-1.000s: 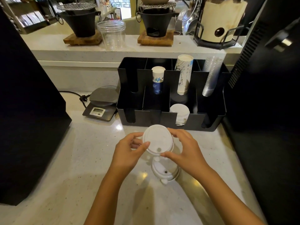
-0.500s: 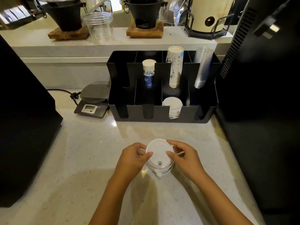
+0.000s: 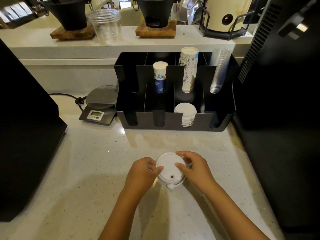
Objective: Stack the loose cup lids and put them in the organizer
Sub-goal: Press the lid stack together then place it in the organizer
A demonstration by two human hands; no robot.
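Pinching lids (image 3: 170, 168) at rim — left hand (image 3: 142, 174) and right hand (image 3: 195, 170) both clamped on stack, on counter (image 3: 86, 170) well in front of organizer (image 3: 174, 129). Thin plastic: light, flexible, slippery — hold edges, squeeze gently, keep stack level.

Two bare forearms enter from the near edge, sleeveless as far as shown. The left hand (image 3: 142, 174) and right hand (image 3: 195, 170) wear no gloves, rings, watch or bracelets; nails short, unpainted.
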